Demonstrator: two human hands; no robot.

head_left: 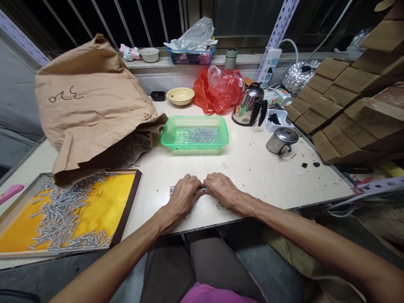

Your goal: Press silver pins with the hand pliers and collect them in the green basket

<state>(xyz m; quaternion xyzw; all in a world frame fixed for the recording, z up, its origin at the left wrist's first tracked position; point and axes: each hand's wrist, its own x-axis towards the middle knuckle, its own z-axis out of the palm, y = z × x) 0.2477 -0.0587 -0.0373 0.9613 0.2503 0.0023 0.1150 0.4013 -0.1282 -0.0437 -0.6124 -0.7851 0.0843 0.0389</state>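
Observation:
Near the table's front edge my left hand and my right hand meet, fingers curled and pressed together. Between their fingertips shows a bit of a thin metal strip; its other end pokes out left of my left hand. Most of it is hidden by the fingers, so its exact kind is unclear. Straight ahead of the hands, a green plastic basket holds many small metal pins. At left lies a shallow tray with a yellow bottom, heaped with small silvery metal pieces.
A large brown paper bag leans over the tray, its open mouth spilling metal pieces. Behind the basket are a cream bowl, a red plastic bag and a steel kettle. A lidded metal cup and stacked cardboard boxes stand right.

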